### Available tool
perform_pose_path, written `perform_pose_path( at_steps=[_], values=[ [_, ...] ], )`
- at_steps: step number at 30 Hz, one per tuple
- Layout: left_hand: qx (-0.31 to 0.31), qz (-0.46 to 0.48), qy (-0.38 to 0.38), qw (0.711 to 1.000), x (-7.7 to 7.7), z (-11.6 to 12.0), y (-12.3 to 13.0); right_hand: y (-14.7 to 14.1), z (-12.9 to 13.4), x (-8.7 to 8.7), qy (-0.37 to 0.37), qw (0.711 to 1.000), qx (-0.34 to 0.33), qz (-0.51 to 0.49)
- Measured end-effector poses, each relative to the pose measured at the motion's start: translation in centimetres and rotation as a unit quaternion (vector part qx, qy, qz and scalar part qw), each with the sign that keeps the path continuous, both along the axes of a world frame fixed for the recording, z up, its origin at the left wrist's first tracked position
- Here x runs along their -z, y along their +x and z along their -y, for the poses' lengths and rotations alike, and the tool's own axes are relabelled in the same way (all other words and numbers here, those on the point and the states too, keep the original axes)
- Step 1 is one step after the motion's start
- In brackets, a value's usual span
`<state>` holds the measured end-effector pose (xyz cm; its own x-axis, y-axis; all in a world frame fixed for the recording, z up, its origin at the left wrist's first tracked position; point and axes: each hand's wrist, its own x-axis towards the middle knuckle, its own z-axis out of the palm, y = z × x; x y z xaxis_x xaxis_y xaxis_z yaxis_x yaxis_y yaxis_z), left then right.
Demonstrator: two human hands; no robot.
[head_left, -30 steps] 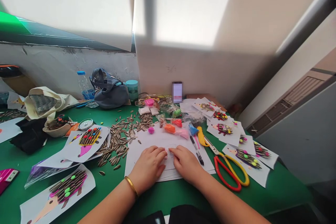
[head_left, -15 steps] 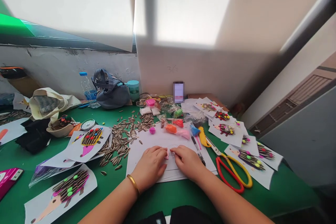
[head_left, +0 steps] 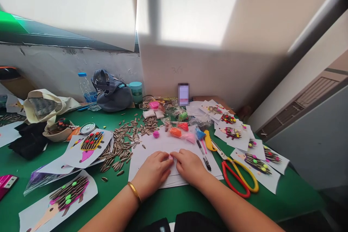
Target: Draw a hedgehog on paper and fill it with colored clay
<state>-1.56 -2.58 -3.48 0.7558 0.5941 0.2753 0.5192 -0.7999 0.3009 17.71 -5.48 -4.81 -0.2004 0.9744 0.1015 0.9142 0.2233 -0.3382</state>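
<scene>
On a stack of white paper (head_left: pixel 144 157), my left hand (head_left: pixel 154 168) and my right hand (head_left: pixel 189 166) meet fingertip to fingertip. A small bit of pink modelling clay (head_left: pixel 171 157) shows at the fingers of my left hand, mostly covered by them. My right hand is curled, its index finger reaching to the same spot; whether it also grips the clay is hidden. Faint drawn lines show on the paper beside the fingers. A magenta clay ball (head_left: pixel 156 134) lies on the upper part of the sheet. To the right of my right hand is a black pen (head_left: pixel 203 156).
Sunflower seeds (head_left: pixel 119 148) lie in a heap at left. Bagged clay (head_left: pixel 175 132) sits behind the paper. Scissors (head_left: pixel 236 174) and a yellow cutter (head_left: pixel 209 140) lie at right. Finished hedgehog pictures (head_left: pixel 258 166) flank both sides. A phone (head_left: pixel 183 94) stands against the wall.
The whole view has shifted slightly, so things sit a little further left. My fingertips have drawn closer together over the pink clay, which shows less now.
</scene>
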Motion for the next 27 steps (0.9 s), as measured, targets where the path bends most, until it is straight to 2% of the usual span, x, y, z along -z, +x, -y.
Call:
perform_pose_path(
  at_steps=[27],
  values=[
    [-0.016,-0.015,-0.024,0.999,0.05,-0.07,-0.11,0.06,0.19,0.25,0.002,1.000,-0.008,0.008]
  ],
)
